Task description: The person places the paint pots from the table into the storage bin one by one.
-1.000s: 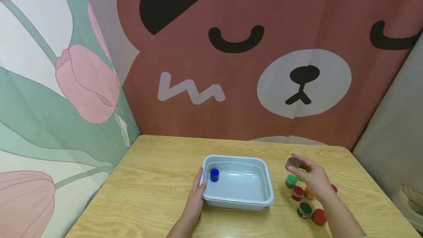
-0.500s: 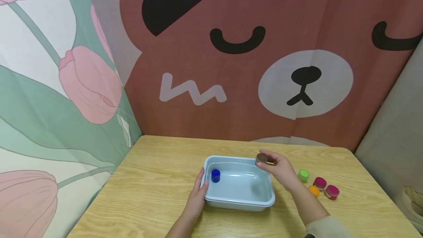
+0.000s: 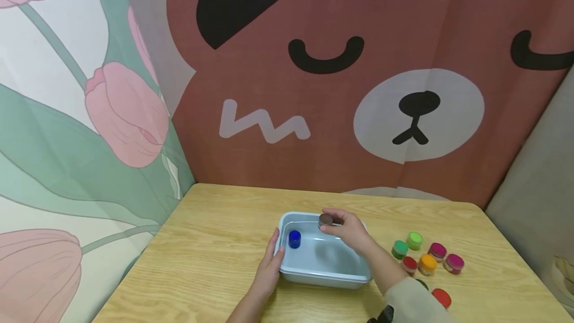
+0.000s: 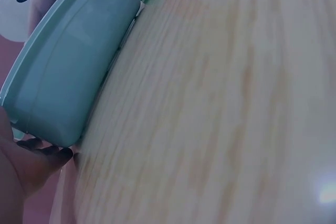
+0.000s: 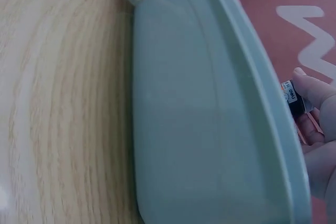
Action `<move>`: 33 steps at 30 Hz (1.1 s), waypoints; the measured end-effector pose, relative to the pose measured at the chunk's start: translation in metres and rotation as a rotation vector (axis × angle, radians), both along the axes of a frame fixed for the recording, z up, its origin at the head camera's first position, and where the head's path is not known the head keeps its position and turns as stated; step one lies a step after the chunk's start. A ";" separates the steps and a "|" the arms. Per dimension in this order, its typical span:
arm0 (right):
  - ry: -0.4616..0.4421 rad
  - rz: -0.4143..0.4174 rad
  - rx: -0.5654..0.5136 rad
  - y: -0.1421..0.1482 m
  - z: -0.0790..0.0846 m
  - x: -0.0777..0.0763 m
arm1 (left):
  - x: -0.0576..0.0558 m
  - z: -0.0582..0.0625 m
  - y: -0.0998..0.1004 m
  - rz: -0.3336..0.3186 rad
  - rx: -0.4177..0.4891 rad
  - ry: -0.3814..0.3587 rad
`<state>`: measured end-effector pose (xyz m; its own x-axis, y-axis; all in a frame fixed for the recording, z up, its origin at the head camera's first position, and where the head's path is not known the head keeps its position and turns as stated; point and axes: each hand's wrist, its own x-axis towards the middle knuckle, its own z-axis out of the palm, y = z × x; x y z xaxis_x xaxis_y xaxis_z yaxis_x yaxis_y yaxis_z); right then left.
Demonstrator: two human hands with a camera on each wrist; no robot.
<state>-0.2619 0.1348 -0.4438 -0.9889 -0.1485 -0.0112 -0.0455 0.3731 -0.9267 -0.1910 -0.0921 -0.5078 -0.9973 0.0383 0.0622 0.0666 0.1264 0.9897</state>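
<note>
A small paint jar with a brown lid (image 3: 325, 221) is pinched between the thumb and fingers of my right hand (image 3: 352, 233), over the back part of a light blue plastic tub (image 3: 325, 279). Part of that jar's label (image 5: 290, 92) shows past the rim in the right wrist view. My left hand (image 3: 268, 268) holds the tub by its left end; the left wrist view has those fingertips (image 4: 64, 153) against its outer wall. Inside, near the left end, stands a blue jar (image 3: 294, 239).
Right of the tub, several jars stand on the wooden table (image 3: 215, 243): green (image 3: 399, 249), light green (image 3: 414, 241), orange (image 3: 428, 264), dark red (image 3: 409, 265), magenta (image 3: 454, 263) and red (image 3: 441, 298). My right sleeve partly covers a dark green one (image 3: 421, 283).
My right hand has carried the brown-lidded jar left from above the group of jars to over the tub. The left hand has stayed at the tub's left end.
</note>
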 end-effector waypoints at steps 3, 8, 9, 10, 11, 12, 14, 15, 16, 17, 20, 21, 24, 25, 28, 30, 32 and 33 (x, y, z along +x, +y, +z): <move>-0.007 0.018 0.006 -0.008 -0.005 -0.003 | 0.001 0.001 0.000 0.000 0.003 -0.004; -0.022 0.036 0.018 -0.019 -0.013 -0.008 | 0.001 0.002 0.000 -0.005 0.000 -0.006; -0.023 0.039 0.010 -0.021 -0.014 -0.009 | 0.001 0.002 0.000 -0.007 -0.001 -0.004; -0.024 0.042 0.006 -0.023 -0.015 -0.009 | 0.001 0.001 0.000 -0.010 -0.002 -0.003; -0.021 0.045 0.010 -0.025 -0.017 -0.010 | 0.001 0.001 0.000 -0.011 -0.001 0.000; -0.021 0.045 0.014 -0.026 -0.018 -0.011 | 0.001 0.001 0.000 -0.013 -0.001 0.002; -0.025 0.049 0.018 -0.029 -0.021 -0.012 | 0.000 0.000 -0.001 -0.016 0.000 0.005; -0.020 0.053 0.032 -0.031 -0.022 -0.012 | 0.000 -0.001 -0.001 -0.017 0.001 0.005; -0.019 0.056 0.041 -0.032 -0.023 -0.012 | 0.000 -0.001 -0.001 -0.018 0.003 0.005; -0.012 0.064 0.051 -0.033 -0.024 -0.012 | 0.000 -0.001 -0.001 -0.018 0.006 0.006; 0.008 0.093 0.073 -0.035 -0.027 -0.013 | -0.001 -0.001 0.000 -0.016 0.004 0.002; 0.014 0.102 0.078 -0.035 -0.028 -0.013 | -0.001 -0.001 0.000 -0.014 0.005 0.001; 0.011 0.109 0.092 -0.038 -0.031 -0.014 | 0.000 -0.001 0.000 -0.012 0.001 -0.003; 0.009 0.107 0.096 -0.038 -0.032 -0.014 | 0.000 -0.001 0.000 -0.013 0.000 -0.005; -0.006 0.085 0.109 -0.041 -0.035 -0.016 | 0.000 0.000 0.000 -0.016 -0.001 -0.008; -0.009 0.079 0.119 -0.042 -0.036 -0.017 | 0.000 0.000 0.000 -0.017 -0.003 -0.009; -0.008 0.076 0.140 -0.042 -0.038 -0.019 | 0.000 0.000 0.000 -0.017 -0.003 -0.016; -0.013 0.074 0.148 -0.043 -0.038 -0.019 | 0.000 0.000 0.000 -0.018 -0.002 -0.019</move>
<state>-0.2808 0.0921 -0.4816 -0.9750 -0.2164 -0.0509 -0.0663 0.5014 -0.8627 -0.1913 -0.0926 -0.5073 -0.9975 0.0559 0.0432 0.0500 0.1277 0.9906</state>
